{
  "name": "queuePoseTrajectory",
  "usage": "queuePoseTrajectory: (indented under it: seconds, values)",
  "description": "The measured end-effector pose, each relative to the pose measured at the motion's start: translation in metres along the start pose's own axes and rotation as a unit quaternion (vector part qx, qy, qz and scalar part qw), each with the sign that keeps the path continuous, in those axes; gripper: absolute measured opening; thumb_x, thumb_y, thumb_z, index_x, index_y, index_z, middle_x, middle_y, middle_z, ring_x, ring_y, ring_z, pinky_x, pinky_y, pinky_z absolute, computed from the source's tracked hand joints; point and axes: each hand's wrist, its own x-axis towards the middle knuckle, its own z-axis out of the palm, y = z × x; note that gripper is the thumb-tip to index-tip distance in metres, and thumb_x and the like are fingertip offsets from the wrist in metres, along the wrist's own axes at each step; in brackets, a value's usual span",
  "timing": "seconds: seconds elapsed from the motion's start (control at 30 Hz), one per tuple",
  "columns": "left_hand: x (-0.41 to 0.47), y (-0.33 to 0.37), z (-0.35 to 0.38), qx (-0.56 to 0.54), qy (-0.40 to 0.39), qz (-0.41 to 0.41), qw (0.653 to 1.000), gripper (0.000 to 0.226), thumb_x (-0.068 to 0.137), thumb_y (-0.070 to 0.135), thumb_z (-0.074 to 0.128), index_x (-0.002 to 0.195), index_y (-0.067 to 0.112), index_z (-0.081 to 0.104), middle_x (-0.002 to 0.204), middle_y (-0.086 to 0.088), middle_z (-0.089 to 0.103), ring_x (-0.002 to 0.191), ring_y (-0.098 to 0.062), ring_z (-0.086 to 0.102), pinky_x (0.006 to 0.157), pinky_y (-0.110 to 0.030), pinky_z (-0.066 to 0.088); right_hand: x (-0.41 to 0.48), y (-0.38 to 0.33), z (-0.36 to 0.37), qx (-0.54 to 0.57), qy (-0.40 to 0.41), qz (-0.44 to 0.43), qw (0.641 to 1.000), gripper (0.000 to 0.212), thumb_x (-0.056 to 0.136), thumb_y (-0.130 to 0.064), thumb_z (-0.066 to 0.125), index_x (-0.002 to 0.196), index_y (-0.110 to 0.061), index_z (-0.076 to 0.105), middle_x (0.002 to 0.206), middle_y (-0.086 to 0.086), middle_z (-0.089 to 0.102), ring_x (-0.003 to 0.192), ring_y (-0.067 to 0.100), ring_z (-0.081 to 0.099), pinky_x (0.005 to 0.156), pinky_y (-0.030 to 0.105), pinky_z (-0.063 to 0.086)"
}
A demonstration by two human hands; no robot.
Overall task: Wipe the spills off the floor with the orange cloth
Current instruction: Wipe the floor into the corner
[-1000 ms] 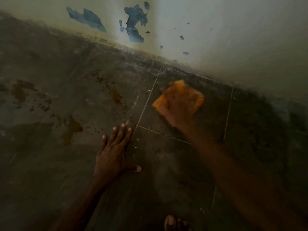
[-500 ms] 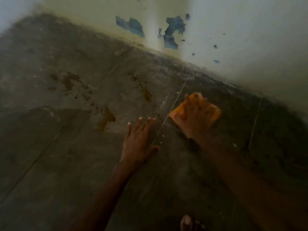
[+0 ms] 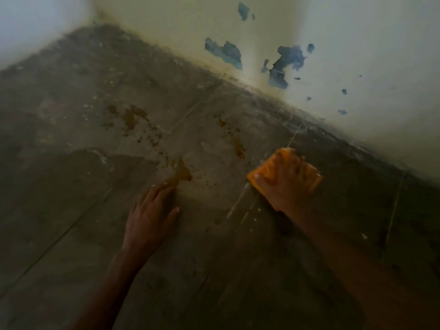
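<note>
Cloth: the orange cloth (image 3: 266,171) lies flat on the floor (image 3: 71,210), near the foot of the wall (image 3: 381,67), folded into a pad.
Right hand: the right hand (image 3: 287,184) presses down on the cloth, fingers spread across its top and thumb at its left edge, covering most of it (only the left part and the right rim show).
Right arm: it runs in from the lower right corner, stretched forward and cut off by the edge.
Spills: brown spills (image 3: 183,173) lie left of the cloth, apart from it; one puddle sits just ahead of the left fingertips, a streak (image 3: 235,145) lies nearer the cloth, and a scatter of drops (image 3: 129,119) lies further left.
Left hand: the left hand (image 3: 151,215) lies palm down on the floor, open and holding nothing, fingers pointing at the nearest puddle.
Wall: pale, with blue patches (image 3: 282,65) where paint has flaked.
Hard to make out: the view is dim and blurred, so whether the fingertips touch the puddle is unclear.
</note>
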Motion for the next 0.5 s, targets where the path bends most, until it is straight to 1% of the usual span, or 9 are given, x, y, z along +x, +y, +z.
queuePoseTrajectory:
  seconds: [0.07,0.13,0.2,0.23,0.3,0.33,0.4,0.43,0.5]
  values:
    - [-0.004,-0.013,-0.009,0.056,0.011,-0.016,0.998,0.068,0.084,0.066,0.043,0.142,0.03,0.042,0.15,0.005,0.042,0.138,-0.023,0.041,0.107,-0.046,0.042,0.008,-0.065,0.015,-0.004,-0.011,-0.045,0.999,0.103,0.077,-0.09,0.014,0.159,-0.027,0.01,0.167,0.017,-0.001,0.151,0.046,0.0,0.115,0.073,0.001]
    - [-0.003,-0.026,-0.016,0.085,-0.003,-0.044,0.995,0.082,0.078,0.075,0.038,0.146,0.03,0.037,0.155,0.005,0.035,0.143,-0.023,0.034,0.111,-0.046,0.035,-0.037,-0.115,0.027,-0.045,-0.013,-0.157,0.987,0.104,0.078,-0.088,0.021,0.159,-0.023,0.015,0.167,0.019,0.003,0.151,0.048,0.003,0.114,0.073,0.004]
    - [-0.004,-0.04,-0.019,0.089,-0.019,-0.073,0.993,0.091,0.075,0.081,0.037,0.15,0.03,0.029,0.16,0.006,0.026,0.148,-0.022,0.024,0.117,-0.046,0.026,-0.101,-0.116,0.036,-0.068,-0.031,-0.288,0.955,0.103,0.078,-0.088,0.03,0.159,-0.025,0.019,0.168,0.013,0.006,0.152,0.044,0.008,0.114,0.071,0.007]
    - [-0.004,-0.046,-0.02,0.088,-0.023,-0.079,0.993,0.093,0.075,0.082,0.037,0.152,0.032,0.026,0.162,0.007,0.022,0.149,-0.021,0.02,0.119,-0.046,0.022,-0.123,-0.099,0.037,-0.063,-0.033,-0.331,0.941,0.102,0.078,-0.089,0.033,0.158,-0.027,0.021,0.168,0.009,0.006,0.152,0.041,0.011,0.114,0.07,0.008]
    - [-0.004,-0.052,-0.02,0.081,-0.019,-0.076,0.994,0.092,0.077,0.082,0.038,0.153,0.034,0.022,0.163,0.008,0.017,0.151,-0.02,0.015,0.12,-0.047,0.016,-0.131,-0.058,0.03,-0.06,-0.03,-0.365,0.929,0.1,0.078,-0.09,0.036,0.157,-0.029,0.025,0.169,0.003,0.008,0.151,0.037,0.018,0.116,0.067,0.011]
    - [-0.005,-0.052,-0.02,0.077,-0.018,-0.071,0.994,0.091,0.079,0.081,0.039,0.154,0.034,0.021,0.164,0.007,0.016,0.151,-0.02,0.013,0.121,-0.047,0.014,-0.115,-0.039,0.026,-0.073,-0.016,-0.347,0.935,0.1,0.078,-0.089,0.036,0.157,-0.029,0.025,0.168,0.003,0.011,0.15,0.037,0.022,0.116,0.067,0.014]
    - [-0.006,-0.053,-0.02,0.075,-0.017,-0.069,0.995,0.089,0.081,0.08,0.038,0.154,0.033,0.018,0.164,0.007,0.013,0.152,-0.019,0.009,0.122,-0.046,0.012,-0.061,-0.034,0.016,-0.106,0.008,-0.251,0.962,0.098,0.08,-0.088,0.027,0.157,-0.026,0.023,0.165,0.008,0.021,0.145,0.041,0.028,0.114,0.066,0.021]
    - [-0.005,-0.053,-0.018,0.073,-0.013,-0.073,0.995,0.088,0.082,0.079,0.035,0.155,0.033,0.017,0.164,0.007,0.011,0.152,-0.018,0.007,0.123,-0.045,0.01,-0.03,-0.047,0.01,-0.092,0.018,-0.189,0.978,0.1,0.08,-0.088,0.018,0.157,-0.025,0.022,0.164,0.011,0.023,0.144,0.042,0.027,0.113,0.066,0.021]
    - [0.002,-0.056,-0.015,0.056,-0.002,-0.079,0.995,0.084,0.084,0.077,0.027,0.155,0.033,0.015,0.165,0.007,0.009,0.152,-0.016,0.004,0.123,-0.044,0.007,0.019,-0.099,0.008,-0.018,0.013,-0.102,0.995,0.105,0.077,-0.089,0.005,0.159,-0.023,0.013,0.166,0.015,0.014,0.149,0.044,0.015,0.116,0.068,0.014]
